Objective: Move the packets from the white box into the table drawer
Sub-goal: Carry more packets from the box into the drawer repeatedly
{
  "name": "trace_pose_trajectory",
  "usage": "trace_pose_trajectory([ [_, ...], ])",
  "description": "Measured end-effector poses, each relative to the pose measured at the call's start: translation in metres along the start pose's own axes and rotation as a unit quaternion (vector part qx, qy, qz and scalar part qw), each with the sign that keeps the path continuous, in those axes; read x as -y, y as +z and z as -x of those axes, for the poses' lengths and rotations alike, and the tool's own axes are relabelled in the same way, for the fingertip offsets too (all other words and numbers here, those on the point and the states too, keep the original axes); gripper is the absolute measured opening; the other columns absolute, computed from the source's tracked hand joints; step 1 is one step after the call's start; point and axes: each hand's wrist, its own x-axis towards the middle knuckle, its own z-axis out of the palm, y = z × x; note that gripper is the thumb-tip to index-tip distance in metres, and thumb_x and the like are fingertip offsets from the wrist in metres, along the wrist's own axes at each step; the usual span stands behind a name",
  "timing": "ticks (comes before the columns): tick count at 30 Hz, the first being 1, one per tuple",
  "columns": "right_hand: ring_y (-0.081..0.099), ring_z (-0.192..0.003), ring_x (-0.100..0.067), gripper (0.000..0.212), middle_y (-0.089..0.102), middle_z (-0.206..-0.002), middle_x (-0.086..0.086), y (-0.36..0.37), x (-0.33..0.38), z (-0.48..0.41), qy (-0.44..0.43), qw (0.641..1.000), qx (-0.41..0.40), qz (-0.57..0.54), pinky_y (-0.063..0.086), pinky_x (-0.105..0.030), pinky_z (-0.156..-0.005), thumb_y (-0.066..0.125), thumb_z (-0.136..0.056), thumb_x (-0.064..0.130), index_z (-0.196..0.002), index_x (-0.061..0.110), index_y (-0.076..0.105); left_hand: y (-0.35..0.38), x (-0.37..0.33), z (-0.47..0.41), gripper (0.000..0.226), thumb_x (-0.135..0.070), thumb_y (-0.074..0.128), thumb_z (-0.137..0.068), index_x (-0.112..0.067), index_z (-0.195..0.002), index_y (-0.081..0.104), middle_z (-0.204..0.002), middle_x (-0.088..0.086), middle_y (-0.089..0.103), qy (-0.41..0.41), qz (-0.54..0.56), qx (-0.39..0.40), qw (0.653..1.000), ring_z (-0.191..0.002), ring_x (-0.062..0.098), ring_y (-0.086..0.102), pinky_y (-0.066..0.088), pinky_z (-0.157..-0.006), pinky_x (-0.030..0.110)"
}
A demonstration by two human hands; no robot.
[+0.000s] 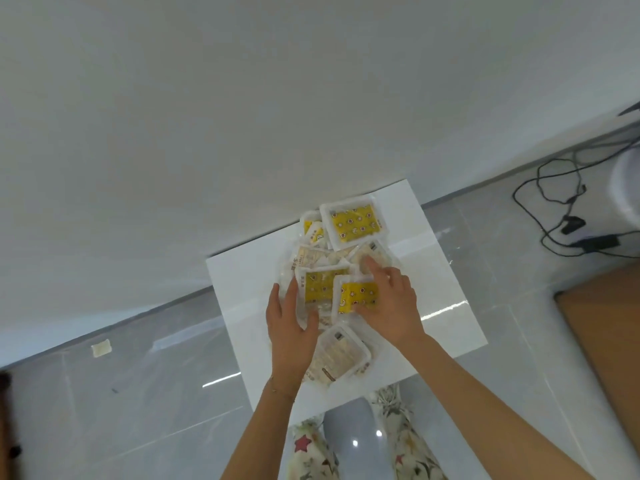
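Note:
Several clear packets lie in a heap on a white table top (446, 271). Some have yellow patterned labels, such as the far one (354, 223) and a middle one (320, 284). A pale packet (341, 355) lies nearest me. My left hand (291, 320) rests flat on the left side of the heap, fingers spread. My right hand (389, 299) presses on a small yellow packet (356, 296), thumb under its near edge and fingers over it. No white box or drawer shows in this view.
The small white table stands against a white wall on a glossy grey tiled floor. Black cables and a power adapter (595, 242) lie on the floor at right. A brown board (606, 327) sits at the right edge. My patterned trouser legs show below the table.

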Motion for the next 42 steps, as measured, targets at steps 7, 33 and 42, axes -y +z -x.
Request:
trace_pose_trajectory([
  [7, 0.023, -0.135, -0.024, 0.088, 0.029, -0.146, -0.002, 0.000, 0.004, -0.013, -0.088, 0.995, 0.037, 0.003, 0.029, -0.043, -0.107, 0.079, -0.066, 0.045, -0.142, 0.032, 0.038, -0.003, 0.006, -0.004, 0.052, -0.008, 0.049, -0.095, -0.022, -0.144, 0.037, -0.146, 0.006, 0.038, 0.016, 0.021, -0.024, 0.999, -0.135, 0.020, 0.032, 0.030, -0.113, 0.040],
  [33, 0.065, -0.100, -0.024, 0.035, 0.064, -0.110, -0.007, -0.027, -0.054, 0.009, 0.198, 0.844, -0.003, -0.498, 0.056, -0.043, -0.082, 0.073, -0.081, 0.012, -0.112, 0.016, 0.056, -0.022, 0.002, -0.022, 0.017, -0.018, 0.061, -0.092, -0.025, -0.108, 0.059, -0.090, -0.017, 0.061, -0.062, 0.120, -0.067, 0.989, -0.077, -0.002, 0.060, 0.045, -0.057, 0.003],
  [42, 0.065, -0.101, -0.026, 0.030, 0.063, -0.114, -0.011, -0.036, -0.041, 0.012, 0.184, 0.821, -0.014, -0.540, 0.056, -0.043, -0.080, 0.070, -0.083, 0.011, -0.108, 0.021, 0.057, -0.033, -0.006, -0.023, 0.011, -0.022, 0.056, -0.095, -0.011, -0.097, 0.059, -0.080, -0.005, 0.062, -0.039, 0.153, -0.130, 0.979, -0.067, -0.003, 0.059, 0.046, -0.059, 0.012],
])
